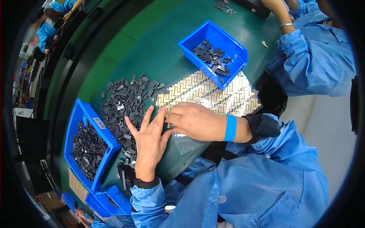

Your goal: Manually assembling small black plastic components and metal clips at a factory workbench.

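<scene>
My left hand [149, 141] lies with its fingers spread at the near right edge of a loose pile of small black plastic pieces [125, 97]. Its thumb reaches toward my right fingertips. Bent over the left corner of a sheet of small tan pieces in a zigzag pattern [216, 99], my right hand [192, 121] has its fingers pinched together. A bit of something tan shows by those fingertips, but the fingers mostly hide what they hold. Just below my right hand lies a clear plastic bag [185, 143].
A blue bin [243, 57] with black pieces rests against the sheet's far edge. Another blue bin [110, 138], full of black pieces, stands left of the pile, with a smaller blue bin [121, 203] nearer me. A co-worker in a blue smock [315, 57] sits at the right.
</scene>
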Demonstrator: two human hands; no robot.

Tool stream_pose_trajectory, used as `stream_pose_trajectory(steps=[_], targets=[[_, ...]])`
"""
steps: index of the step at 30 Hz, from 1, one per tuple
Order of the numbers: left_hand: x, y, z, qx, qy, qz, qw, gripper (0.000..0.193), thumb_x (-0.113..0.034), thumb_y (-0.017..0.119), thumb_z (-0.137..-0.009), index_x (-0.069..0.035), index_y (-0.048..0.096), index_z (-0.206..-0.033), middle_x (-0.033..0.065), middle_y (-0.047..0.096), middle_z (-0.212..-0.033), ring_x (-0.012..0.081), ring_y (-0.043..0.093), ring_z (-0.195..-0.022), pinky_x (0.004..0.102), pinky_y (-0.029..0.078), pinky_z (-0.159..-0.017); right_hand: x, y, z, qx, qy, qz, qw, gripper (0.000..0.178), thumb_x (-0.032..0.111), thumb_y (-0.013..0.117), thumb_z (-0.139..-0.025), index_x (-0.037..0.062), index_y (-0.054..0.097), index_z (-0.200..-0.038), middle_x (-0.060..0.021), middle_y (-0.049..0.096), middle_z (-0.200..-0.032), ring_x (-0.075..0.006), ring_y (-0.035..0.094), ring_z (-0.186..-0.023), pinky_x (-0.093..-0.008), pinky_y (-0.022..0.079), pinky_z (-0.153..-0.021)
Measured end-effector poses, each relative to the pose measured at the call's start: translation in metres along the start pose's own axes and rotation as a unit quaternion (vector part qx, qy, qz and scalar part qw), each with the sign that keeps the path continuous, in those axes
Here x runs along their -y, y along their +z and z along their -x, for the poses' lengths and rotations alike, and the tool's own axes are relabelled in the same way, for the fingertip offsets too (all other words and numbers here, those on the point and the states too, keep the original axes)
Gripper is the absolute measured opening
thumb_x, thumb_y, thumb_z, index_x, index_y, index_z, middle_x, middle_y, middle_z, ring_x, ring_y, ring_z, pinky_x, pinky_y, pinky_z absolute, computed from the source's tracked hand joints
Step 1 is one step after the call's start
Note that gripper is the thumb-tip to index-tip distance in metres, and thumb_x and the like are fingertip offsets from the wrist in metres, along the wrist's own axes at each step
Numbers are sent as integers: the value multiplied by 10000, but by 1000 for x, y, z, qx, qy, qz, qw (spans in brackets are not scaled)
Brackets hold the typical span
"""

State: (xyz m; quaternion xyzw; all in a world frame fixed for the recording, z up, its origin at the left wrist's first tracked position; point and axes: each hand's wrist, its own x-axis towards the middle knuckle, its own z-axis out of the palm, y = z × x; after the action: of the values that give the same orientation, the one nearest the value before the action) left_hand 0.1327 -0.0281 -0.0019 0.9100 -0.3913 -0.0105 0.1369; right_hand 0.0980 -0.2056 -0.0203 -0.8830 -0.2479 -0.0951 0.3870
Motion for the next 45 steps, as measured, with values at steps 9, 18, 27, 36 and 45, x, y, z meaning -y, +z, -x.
stream_pose_trajectory(steps=[9,18,27,36,45], targets=[[3,1,-7,-47,-3,27,999,773,-128,734,-654,-120,374,-1339,49,639,-926,242,509,-1125,620,18,-1022,-3,10,-15,-4,-17,97,995,249,151,633,-718,2,554,-901,-93,545,-850,-260,542,-805,-354,455,-734],[0,-7,-4,-37,-36,77,996,709,-131,775,-567,-109,457,-1200,64,521,-1149,288,399,-1216,603,42,-1025,0,-7,-7,-86,49,18,995,126,68,577,-747,19,554,-861,-111,565,-825,-269,574,-759,-365,470,-678],[-43,-25,18,-81,-93,483,867,214,-74,614,-786,43,629,-965,146,614,-945,218,585,-885,336,405,-861,30,-24,19,-223,-141,63,962,155,58,680,-678,9,596,-799,-136,616,-975,-265,608,-869,-417,465,-811],[-63,-23,38,-65,-218,755,615,166,-54,568,-841,75,635,-922,144,647,-885,171,609,-769,263,455,-738,45,-46,26,-136,-27,-249,959,153,85,651,-736,23,601,-867,-126,596,-969,-256,594,-773,-322,482,-668],[-74,-25,36,-85,-175,620,760,119,9,587,-826,61,647,-914,136,661,-837,151,623,-750,240,487,-675,43,-47,30,-110,22,-274,955,70,70,619,-764,34,582,-810,-72,577,-783,-245,579,-718,-334,457,-605]])
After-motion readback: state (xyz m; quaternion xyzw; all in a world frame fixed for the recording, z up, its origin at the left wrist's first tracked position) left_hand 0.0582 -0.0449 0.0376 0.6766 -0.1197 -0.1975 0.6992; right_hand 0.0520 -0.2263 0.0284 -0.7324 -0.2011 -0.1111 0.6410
